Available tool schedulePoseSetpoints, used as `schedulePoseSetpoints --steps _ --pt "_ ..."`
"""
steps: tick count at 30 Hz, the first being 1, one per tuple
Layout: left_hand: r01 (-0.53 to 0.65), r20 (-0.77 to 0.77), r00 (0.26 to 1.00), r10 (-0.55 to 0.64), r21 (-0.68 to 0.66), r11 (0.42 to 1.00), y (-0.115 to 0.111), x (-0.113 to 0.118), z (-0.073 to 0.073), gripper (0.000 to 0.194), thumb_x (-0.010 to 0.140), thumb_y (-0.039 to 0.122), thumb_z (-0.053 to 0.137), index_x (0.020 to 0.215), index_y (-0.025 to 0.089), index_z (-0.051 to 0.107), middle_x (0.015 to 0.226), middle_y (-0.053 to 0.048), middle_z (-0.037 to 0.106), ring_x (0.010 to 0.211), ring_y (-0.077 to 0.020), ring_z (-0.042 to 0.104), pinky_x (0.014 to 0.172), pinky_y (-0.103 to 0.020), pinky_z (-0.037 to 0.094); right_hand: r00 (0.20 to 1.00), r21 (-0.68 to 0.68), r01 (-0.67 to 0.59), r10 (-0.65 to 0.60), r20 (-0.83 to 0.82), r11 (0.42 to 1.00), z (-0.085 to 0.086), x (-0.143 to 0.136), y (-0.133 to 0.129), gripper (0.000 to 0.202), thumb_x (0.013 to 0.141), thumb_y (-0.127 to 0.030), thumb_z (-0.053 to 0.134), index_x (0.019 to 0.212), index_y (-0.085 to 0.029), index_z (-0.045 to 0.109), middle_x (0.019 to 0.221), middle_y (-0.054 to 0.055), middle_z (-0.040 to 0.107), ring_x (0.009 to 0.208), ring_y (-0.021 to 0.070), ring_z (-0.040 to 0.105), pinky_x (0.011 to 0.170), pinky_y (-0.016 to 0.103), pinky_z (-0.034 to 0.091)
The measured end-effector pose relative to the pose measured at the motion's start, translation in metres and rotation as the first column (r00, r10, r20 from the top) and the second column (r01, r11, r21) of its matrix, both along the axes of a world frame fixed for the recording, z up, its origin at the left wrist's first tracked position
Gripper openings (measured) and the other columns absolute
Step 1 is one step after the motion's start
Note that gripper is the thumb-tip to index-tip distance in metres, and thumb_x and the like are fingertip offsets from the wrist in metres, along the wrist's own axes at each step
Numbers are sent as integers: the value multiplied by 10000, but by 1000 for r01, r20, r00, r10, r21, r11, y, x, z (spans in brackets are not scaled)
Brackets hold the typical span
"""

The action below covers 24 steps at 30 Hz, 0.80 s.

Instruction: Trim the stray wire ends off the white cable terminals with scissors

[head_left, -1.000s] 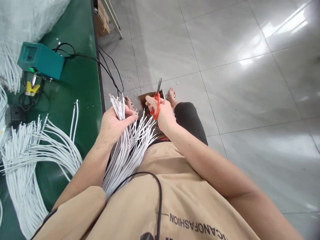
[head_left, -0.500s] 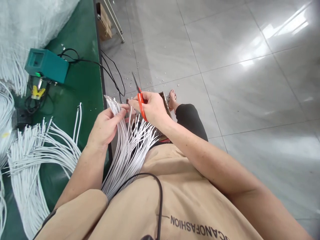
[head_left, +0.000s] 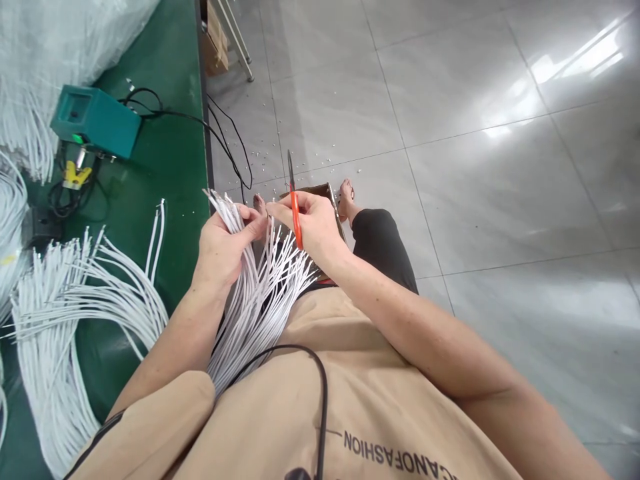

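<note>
My left hand (head_left: 223,250) is closed around the upper part of a bundle of white wires (head_left: 250,313), whose tips stick out past the thumb and fingers. The rest of the bundle hangs down across my lap, many loose ends fanning to the right. My right hand (head_left: 315,223) keeps red-handled scissors (head_left: 297,220) in its grip, the dark blades pointing up and away. Its thumb and index finger are pinched near a wire end just right of my left fingers. Whether a wire is between them is hard to see.
On the green table (head_left: 170,153) at left stand a teal box-shaped device (head_left: 97,123) with black cables and a yellow clip (head_left: 77,175). More white wire bundles (head_left: 53,333) lie there. An open box (head_left: 325,193) sits below my hands. Small white scraps dot the tiled floor.
My right hand has shifted slightly right, and the scissors have turned more upright. The fingers of my left hand have moved a little to the right along the wires.
</note>
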<state>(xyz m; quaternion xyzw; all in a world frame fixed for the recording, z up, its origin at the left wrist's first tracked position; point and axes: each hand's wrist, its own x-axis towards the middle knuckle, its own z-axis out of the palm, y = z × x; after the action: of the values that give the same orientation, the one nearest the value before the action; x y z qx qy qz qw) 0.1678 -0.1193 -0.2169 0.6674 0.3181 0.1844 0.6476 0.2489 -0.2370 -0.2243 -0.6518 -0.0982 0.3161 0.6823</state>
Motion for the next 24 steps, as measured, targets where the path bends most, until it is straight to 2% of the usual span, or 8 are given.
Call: schedulePoseSetpoints --steps 3,7,10,15,17,20,22,24 --pt "-20 -23 1000 19 -62 998 3 -1 1 260 627 280 771 729 172 557 707 10 611 592 -93 561 566 -222 454 999 50 50 -50 -1 997 2 -6 -3 296 690 -443 673 651 -175 554 552 -57 399 525 67 324 508 212 314" --pt "121 -7 993 -122 -83 989 0 -1 2 315 563 260 816 740 176 570 744 10 607 688 -114 587 676 -255 490 1000 84 25 -25 -1 996 3 -9 -3 298 690 -454 676 710 -163 612 615 -30 526 575 83 421 551 216 371" --pt "137 -16 990 -137 -37 990 -3 -1 4 340 532 229 829 715 176 546 702 27 580 661 -111 569 677 -264 482 996 130 -67 75 -51 989 3 -4 -4 288 674 -430 697 700 -156 610 619 -23 564 600 93 484 601 227 417" --pt "216 -13 976 -218 -109 970 -5 -1 8 293 608 230 788 747 175 536 652 17 587 616 -125 583 599 -259 438 969 252 -220 241 -59 943 0 4 -6 272 717 -419 665 741 -156 598 576 -33 552 584 97 523 640 244 442" --pt "201 -7 979 -203 -108 974 -5 -1 8 297 601 212 788 745 176 531 657 19 592 616 -122 584 593 -254 429 974 168 -223 225 8 960 -2 5 -9 285 750 -437 627 777 -156 596 608 -25 561 596 101 517 627 244 427" --pt "148 -29 988 -151 -96 984 -4 -1 8 316 581 200 791 758 179 529 683 19 604 630 -126 593 600 -257 437 942 -144 -163 197 273 976 -7 8 -15 289 795 -438 560 724 -158 580 692 5 569 625 109 488 597 246 372" --pt "115 -53 991 -120 -86 990 -3 -1 7 333 571 201 792 777 184 531 707 14 620 647 -134 603 613 -265 449 842 -371 -86 267 468 925 -11 10 -19 288 791 -409 556 644 -162 546 710 18 553 628 116 468 579 253 331" --pt "94 -70 993 -99 -68 993 -3 -1 5 347 558 201 795 785 187 533 724 12 628 666 -139 606 644 -276 467 740 -515 -59 384 553 855 -13 12 -22 281 783 -392 552 615 -168 524 706 26 545 619 122 456 559 259 296"
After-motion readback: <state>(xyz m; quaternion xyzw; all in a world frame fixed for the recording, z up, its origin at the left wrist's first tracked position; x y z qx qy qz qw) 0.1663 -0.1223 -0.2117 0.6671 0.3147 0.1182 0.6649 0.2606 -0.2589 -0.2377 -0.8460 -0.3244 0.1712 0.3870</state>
